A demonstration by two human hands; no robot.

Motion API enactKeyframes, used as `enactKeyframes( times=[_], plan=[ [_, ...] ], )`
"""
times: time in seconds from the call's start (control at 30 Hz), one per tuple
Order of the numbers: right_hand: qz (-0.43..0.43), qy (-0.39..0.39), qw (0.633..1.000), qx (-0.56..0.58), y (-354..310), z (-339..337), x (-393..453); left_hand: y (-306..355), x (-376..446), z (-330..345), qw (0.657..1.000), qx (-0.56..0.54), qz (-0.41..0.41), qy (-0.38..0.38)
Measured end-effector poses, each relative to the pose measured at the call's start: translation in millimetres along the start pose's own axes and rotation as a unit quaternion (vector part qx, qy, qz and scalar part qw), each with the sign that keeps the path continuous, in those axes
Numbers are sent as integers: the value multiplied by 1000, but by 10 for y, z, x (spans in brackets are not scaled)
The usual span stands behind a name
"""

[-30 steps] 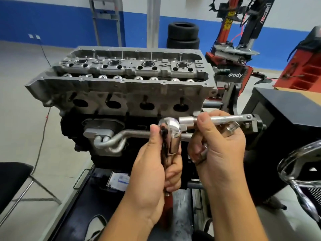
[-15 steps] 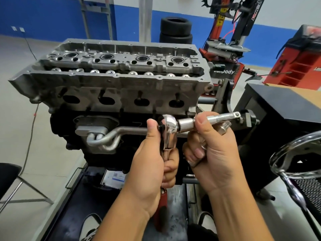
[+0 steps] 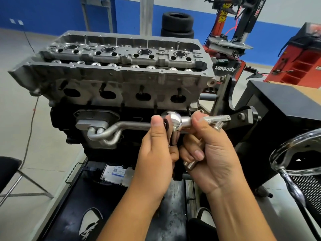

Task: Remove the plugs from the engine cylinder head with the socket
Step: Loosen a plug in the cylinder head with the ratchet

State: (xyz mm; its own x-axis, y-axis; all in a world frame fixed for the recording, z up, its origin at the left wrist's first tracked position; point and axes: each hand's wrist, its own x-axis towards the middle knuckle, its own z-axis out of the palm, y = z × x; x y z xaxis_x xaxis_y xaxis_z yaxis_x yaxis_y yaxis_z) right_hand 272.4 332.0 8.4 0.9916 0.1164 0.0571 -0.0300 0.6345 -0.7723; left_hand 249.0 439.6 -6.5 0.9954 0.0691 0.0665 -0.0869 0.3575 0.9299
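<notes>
The grey engine cylinder head (image 3: 121, 73) sits on a black block, with several round plug wells (image 3: 144, 52) along its top. In front of and below it, my left hand (image 3: 156, 153) grips the chrome ratchet (image 3: 173, 120) by its handle, thumb up against the ratchet head. My right hand (image 3: 210, 153) pinches the silver socket extension (image 3: 213, 119) that sticks out of the ratchet head to the right. A small silver piece (image 3: 190, 165) shows between my right fingers. The ratchet's lower handle is hidden behind my left hand.
A black stand arm (image 3: 225, 94) holds the engine at right. A black cabinet (image 3: 281, 105) and a chrome chair frame (image 3: 295, 153) lie to the right. A chair (image 3: 8, 171) stands at left, tyres (image 3: 177, 23) and red machines (image 3: 300, 54) behind.
Both hands with the ratchet and extension stay together below the head. My right fingers have shifted along the extension, closer to the ratchet head. The camera view has moved slightly.
</notes>
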Motion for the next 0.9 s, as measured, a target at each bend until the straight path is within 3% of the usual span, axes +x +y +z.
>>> enactKeyframes(
  times=[0.17, 0.27, 0.33, 0.37, 0.43, 0.5, 0.57, 0.73, 0.9],
  plan=[
    [35, 31, 990, -132, -70, 27, -3, 26, 47, -75, 993, -106, -11, -47],
    [31, 44, 967, -248, -153, -8, -32, 45, 70, -109, 989, -146, 1, -15],
    [9, 84, 965, -250, -238, -51, -19, 56, 87, -163, 990, -142, 22, -5],
    [-9, 119, 971, -207, -286, -85, -1, 79, 97, -200, 990, -137, 33, -4],
    [-35, 179, 983, -12, -398, -167, 41, 131, 114, -288, 992, -118, 46, -10],
    [-40, 197, 957, 210, -503, -261, 64, 163, 119, -366, 994, -91, 48, -28],
    [-46, 197, 925, 322, -552, -329, 54, 167, 106, -399, 996, -62, 44, -48],
    [-70, 186, 911, 361, -511, -334, 50, 134, 44, -293, 996, -44, 20, -76],
    [-81, 167, 912, 365, -491, -336, 26, 52, 12, -190, 998, -56, -13, -38]
  ],
)
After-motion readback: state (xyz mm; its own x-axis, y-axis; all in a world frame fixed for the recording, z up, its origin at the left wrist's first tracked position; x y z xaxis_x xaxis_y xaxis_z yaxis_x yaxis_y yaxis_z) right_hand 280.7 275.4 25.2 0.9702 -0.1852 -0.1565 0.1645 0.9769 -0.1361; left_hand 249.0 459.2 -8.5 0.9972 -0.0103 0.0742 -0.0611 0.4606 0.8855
